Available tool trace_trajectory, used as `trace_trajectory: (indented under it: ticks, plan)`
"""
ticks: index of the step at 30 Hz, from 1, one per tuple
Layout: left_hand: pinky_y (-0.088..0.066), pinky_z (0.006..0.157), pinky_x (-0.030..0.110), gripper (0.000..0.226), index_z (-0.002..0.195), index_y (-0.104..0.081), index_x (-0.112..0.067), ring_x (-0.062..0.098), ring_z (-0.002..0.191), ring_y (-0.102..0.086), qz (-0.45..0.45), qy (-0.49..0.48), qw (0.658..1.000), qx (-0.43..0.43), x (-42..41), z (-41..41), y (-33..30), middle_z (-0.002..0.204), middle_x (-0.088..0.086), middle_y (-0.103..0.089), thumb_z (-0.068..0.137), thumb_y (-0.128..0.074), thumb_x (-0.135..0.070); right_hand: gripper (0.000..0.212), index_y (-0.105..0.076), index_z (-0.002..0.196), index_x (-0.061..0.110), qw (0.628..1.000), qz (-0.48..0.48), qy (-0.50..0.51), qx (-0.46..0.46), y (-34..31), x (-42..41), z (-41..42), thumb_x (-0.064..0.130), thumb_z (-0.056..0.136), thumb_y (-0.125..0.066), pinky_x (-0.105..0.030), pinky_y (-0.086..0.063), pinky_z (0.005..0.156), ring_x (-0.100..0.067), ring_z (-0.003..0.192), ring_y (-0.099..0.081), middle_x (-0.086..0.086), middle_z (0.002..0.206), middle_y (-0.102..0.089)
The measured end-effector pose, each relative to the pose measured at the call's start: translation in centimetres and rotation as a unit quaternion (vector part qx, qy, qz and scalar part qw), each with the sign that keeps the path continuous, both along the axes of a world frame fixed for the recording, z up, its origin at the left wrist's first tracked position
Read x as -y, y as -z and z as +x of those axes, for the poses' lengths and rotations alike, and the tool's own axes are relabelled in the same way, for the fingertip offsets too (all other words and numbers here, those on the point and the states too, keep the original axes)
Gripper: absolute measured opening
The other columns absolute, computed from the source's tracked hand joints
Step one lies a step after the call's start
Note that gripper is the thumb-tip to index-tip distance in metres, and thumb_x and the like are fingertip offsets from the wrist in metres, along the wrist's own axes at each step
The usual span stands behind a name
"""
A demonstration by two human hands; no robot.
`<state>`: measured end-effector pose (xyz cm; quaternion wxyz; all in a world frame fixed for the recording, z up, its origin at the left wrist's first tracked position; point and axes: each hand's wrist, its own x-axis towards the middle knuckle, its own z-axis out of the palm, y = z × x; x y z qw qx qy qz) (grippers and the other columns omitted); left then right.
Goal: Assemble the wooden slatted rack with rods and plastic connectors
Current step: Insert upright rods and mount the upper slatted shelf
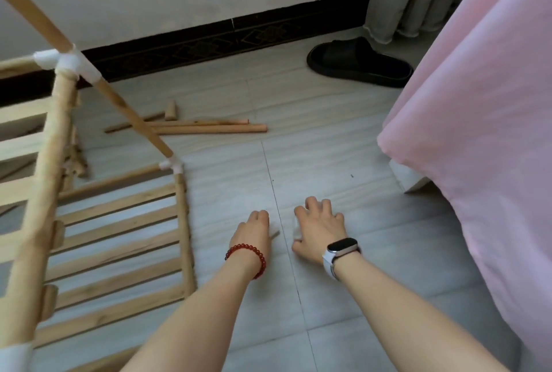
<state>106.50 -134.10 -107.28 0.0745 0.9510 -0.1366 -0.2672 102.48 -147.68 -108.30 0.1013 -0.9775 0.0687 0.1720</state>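
Observation:
The partly built wooden slatted rack [119,237] stands at the left, its rods joined by white plastic connectors [171,165]. Both my hands reach down to the grey tiled floor beside it. My right hand [319,228], with a watch on the wrist, curls its fingers and thumb over a white plastic connector [296,228] lying on the floor. My left hand [254,231], with a red bead bracelet, has its fingers curled down at the floor. A small dark end [276,234] pokes out beside them; what the left hand holds is hidden.
Loose wooden rods [215,128] and a small wooden mallet [171,111] lie on the floor beyond the rack. A black slipper [358,63] sits near the wall. A pink-covered bed [478,132] fills the right side.

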Motion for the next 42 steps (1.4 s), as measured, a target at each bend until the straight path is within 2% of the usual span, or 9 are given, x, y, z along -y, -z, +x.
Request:
trace_trajectory:
  ticks: [6,13,17,22,27,31,34,37,42]
  plan:
    - [-0.036,0.067,0.030,0.024,0.114,-0.041,-0.013,0.032,0.094,-0.055,-0.030,-0.030,0.999,0.010,-2.0,-5.1,-4.8,0.118,0.004,-0.051,0.090,-0.043,-0.016,0.051,-0.039,0.120,0.020,0.994,0.083,0.033,-0.068,-3.3,-2.1,-6.1,0.036,0.076,-0.058,-0.035,-0.036,0.076,-0.027,0.110,-0.031,-0.002,0.121,-0.034]
    - [-0.042,0.092,0.033,0.045,0.134,-0.038,-0.019,0.026,0.113,-0.052,-0.124,0.023,0.990,0.056,-6.1,-11.2,-15.8,0.135,0.002,-0.044,0.090,-0.048,-0.019,0.037,-0.036,0.107,0.030,0.964,0.242,0.112,-0.002,-14.1,-3.6,-12.3,0.033,0.075,-0.055,-0.029,-0.033,0.077,-0.020,0.100,-0.028,0.006,0.107,-0.031]
    - [-0.039,0.089,0.027,0.044,0.133,-0.042,-0.021,0.023,0.112,-0.051,-0.127,0.085,0.984,0.093,-9.6,-13.7,-23.4,0.129,0.002,-0.046,0.090,-0.050,-0.017,0.037,-0.039,0.099,0.031,0.959,0.263,0.090,0.056,-22.1,-5.8,-14.7,0.042,0.068,-0.057,-0.029,-0.030,0.079,-0.021,0.103,-0.035,0.005,0.106,-0.035]
    - [-0.043,0.093,0.029,0.047,0.134,-0.043,-0.025,0.019,0.115,-0.051,-0.104,0.116,0.975,0.157,-16.4,-17.3,-32.2,0.134,0.000,-0.047,0.089,-0.055,-0.019,0.034,-0.048,0.103,0.020,0.960,0.266,0.005,0.083,-31.4,-10.1,-16.9,0.040,0.080,-0.064,-0.030,-0.039,0.074,-0.018,0.093,-0.047,0.002,0.107,-0.043]
    - [-0.043,0.061,0.014,0.035,0.125,-0.049,-0.026,0.004,0.081,-0.056,-0.204,-0.008,0.961,0.186,-25.9,-18.4,-37.8,0.113,-0.002,-0.059,0.091,-0.055,-0.025,0.027,-0.043,0.100,0.033,0.937,0.334,-0.101,0.012,-38.5,-17.6,-17.7,0.042,0.083,-0.062,-0.021,-0.049,0.066,-0.009,0.086,-0.051,0.009,0.106,-0.045]
    - [-0.052,0.059,0.026,0.028,0.121,-0.051,-0.028,0.013,0.073,-0.062,-0.326,-0.197,0.896,0.228,-33.4,-18.0,-38.7,0.097,-0.006,-0.061,0.094,-0.046,-0.033,0.032,-0.042,0.103,0.033,0.934,0.286,-0.213,-0.009,-39.8,-24.9,-15.4,0.048,0.082,-0.062,-0.019,-0.049,0.069,-0.011,0.090,-0.052,0.009,0.108,-0.044]
    - [-0.042,0.059,0.018,0.035,0.129,-0.048,-0.025,0.001,0.074,-0.053,-0.346,-0.297,0.847,0.272,-37.2,-17.0,-37.4,0.118,0.003,-0.059,0.094,-0.046,-0.030,0.045,-0.043,0.118,0.024,0.944,0.220,-0.247,-0.006,-38.6,-30.2,-11.5,0.047,0.084,-0.060,-0.031,-0.048,0.087,-0.015,0.098,-0.051,0.002,0.116,-0.046]
    - [-0.038,0.077,0.020,0.044,0.136,-0.042,-0.024,0.009,0.094,-0.052,-0.337,-0.319,0.847,0.259,-39.4,-16.4,-35.9,0.130,0.005,-0.053,0.093,-0.050,-0.028,0.052,-0.044,0.124,0.017,0.961,0.177,-0.214,0.001,-35.4,-34.3,-7.7,0.048,0.084,-0.058,-0.042,-0.044,0.093,-0.024,0.107,-0.047,-0.005,0.122,-0.045]
    - [-0.032,0.062,0.005,0.032,0.122,-0.048,-0.028,-0.005,0.085,-0.049,-0.354,-0.277,0.852,0.269,-41.5,-15.9,-35.4,0.102,-0.018,-0.055,0.090,-0.054,-0.034,0.052,-0.042,0.125,0.013,0.980,0.098,-0.157,0.070,-29.5,-37.7,-3.5,0.047,0.087,-0.051,-0.037,-0.038,0.084,-0.027,0.113,-0.034,-0.007,0.128,-0.036]
